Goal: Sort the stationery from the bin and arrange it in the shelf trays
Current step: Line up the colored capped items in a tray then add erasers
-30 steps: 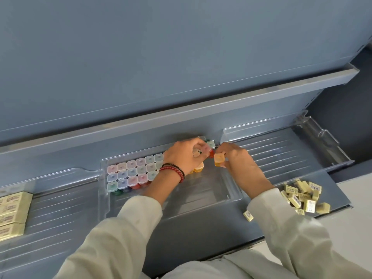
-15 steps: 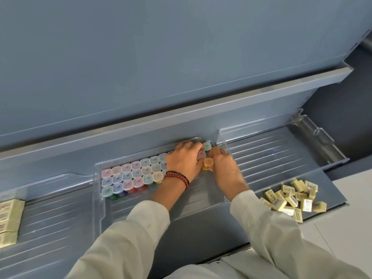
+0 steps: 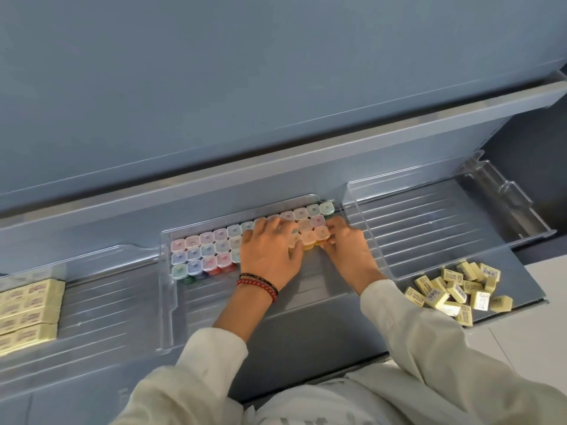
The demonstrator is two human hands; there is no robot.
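Head | left hand (image 3: 270, 259) — flat on pots (image 3: 208, 250) | right hand (image 3: 346, 253) — pinching orange pot (image 3: 320, 234)

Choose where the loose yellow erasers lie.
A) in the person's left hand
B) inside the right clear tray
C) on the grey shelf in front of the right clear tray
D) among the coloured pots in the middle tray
C: the erasers lie heaped on the grey shelf, just outside the front wall of the right tray.

Three clear trays (image 3: 429, 228), two hands (image 3: 270, 256), two bracelets (image 3: 259, 283), one eraser pile (image 3: 454, 291)
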